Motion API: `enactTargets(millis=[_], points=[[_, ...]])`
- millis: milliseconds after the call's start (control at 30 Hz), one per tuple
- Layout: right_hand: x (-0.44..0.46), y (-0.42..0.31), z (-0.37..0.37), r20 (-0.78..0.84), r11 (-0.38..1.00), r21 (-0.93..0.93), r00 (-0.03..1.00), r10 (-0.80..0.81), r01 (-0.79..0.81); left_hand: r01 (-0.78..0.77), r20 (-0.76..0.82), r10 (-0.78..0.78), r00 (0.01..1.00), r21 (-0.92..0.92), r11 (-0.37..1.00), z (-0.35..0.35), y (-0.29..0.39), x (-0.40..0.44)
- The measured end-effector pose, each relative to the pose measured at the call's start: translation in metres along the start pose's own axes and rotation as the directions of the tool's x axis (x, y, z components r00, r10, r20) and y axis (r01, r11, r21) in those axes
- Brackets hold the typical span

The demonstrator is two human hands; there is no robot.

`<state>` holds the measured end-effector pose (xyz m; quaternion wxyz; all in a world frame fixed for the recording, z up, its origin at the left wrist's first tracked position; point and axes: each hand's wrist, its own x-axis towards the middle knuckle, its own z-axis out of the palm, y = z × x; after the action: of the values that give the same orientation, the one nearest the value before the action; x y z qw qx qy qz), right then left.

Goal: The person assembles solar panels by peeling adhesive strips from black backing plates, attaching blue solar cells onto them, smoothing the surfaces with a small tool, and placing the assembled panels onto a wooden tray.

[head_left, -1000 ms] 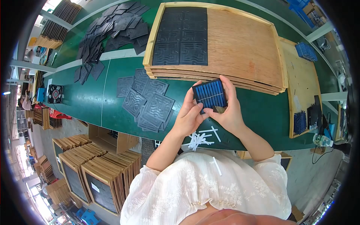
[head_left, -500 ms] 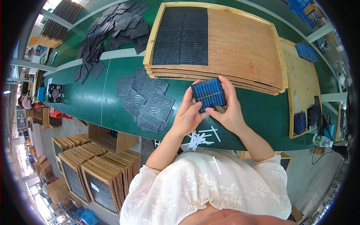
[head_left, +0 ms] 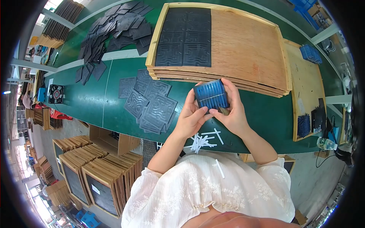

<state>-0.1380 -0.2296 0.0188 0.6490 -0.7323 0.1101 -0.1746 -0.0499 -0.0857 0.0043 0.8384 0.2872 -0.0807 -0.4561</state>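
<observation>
A small square solar panel (head_left: 211, 94), blue with pale stripes and a dark edge, is held up in front of me over the table. My left hand (head_left: 191, 117) is closed on its left side, thumb at the lower edge. On the opposite side, my right hand (head_left: 234, 113) grips it with the fingers along the right edge. By the right thumb sits a small brownish piece (head_left: 224, 111) that I cannot make out. Below the hands lies a heap of white strips (head_left: 201, 142). Left of them, several dark square panels (head_left: 158, 113) overlap on the green table (head_left: 118, 110).
Stacked wooden trays (head_left: 251, 45) stand ahead, the top one partly filled with black panels (head_left: 183, 37). A big pile of dark panels (head_left: 121, 26) lies at the back left. A small fan (head_left: 56, 94) stands far left, a plastic bottle (head_left: 327, 143) at the right edge.
The solar panel has tilted slightly, so its face catches more light. My left thumb has slid from its face down to the lower edge.
</observation>
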Motion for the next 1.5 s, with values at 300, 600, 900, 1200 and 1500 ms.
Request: enactTargets(millis=[300,600,900,1200,1500], points=[[-0.001,-0.001,0.0,0.011,0.999,0.033,0.999,0.03,-0.03,-0.029,-0.037,0.034,0.999,0.111,0.993,-0.002,-0.002,0.002],[-0.002,-0.001,0.003,-0.016,0.999,-0.025,0.999,0.027,-0.028,-0.046,-0.067,0.058,0.996,0.181,0.982,-0.001,-0.005,0.001],[-0.002,0.0,0.003,-0.011,0.999,-0.02,0.999,0.035,-0.035,-0.044,-0.067,0.057,0.996,0.18,0.983,-0.002,-0.005,0.002],[0.001,-0.005,-0.006,0.018,0.984,0.16,0.997,0.076,-0.078,-0.041,-0.023,0.044,0.999,0.128,0.991,0.003,0.002,0.002],[0.007,0.003,-0.021,-0.047,0.982,0.174,0.995,0.086,-0.076,-0.055,-0.039,0.061,0.997,0.128,0.99,0.004,0.0,0.002]])
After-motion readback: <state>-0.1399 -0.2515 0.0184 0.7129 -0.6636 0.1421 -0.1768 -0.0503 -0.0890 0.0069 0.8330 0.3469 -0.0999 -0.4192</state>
